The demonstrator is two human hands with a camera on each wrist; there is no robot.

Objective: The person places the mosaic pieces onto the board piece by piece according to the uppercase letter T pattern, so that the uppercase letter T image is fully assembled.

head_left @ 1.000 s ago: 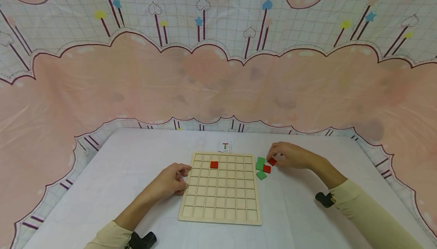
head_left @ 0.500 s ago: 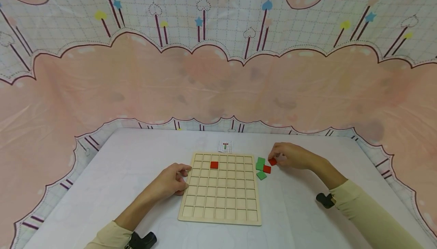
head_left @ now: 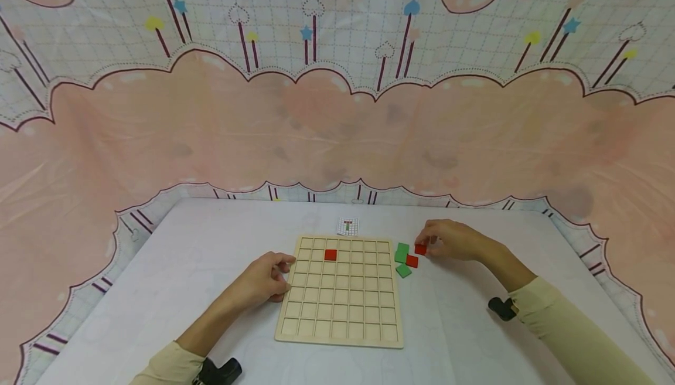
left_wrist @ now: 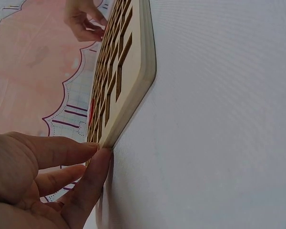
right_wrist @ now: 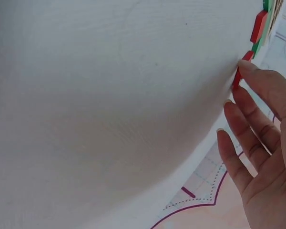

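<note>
A wooden grid board lies flat on the table, with one red tile in a cell of its upper part. At the board's left edge, my left hand holds the rim; the left wrist view has thumb and index fingertips on the wooden edge. To the right of the board, my right hand pinches a red square tile between thumb and index finger, as the right wrist view also shows. Beside it lie another red tile and green tiles.
A small printed card with a coloured pattern on a grid stands or lies just behind the board. White cloth covers the table. A patterned pink curtain hangs behind it.
The red tile in my right hand has turned from slanted to nearly square-on, with a slight shift of the fingers. My left hand and the board have stayed in place.
</note>
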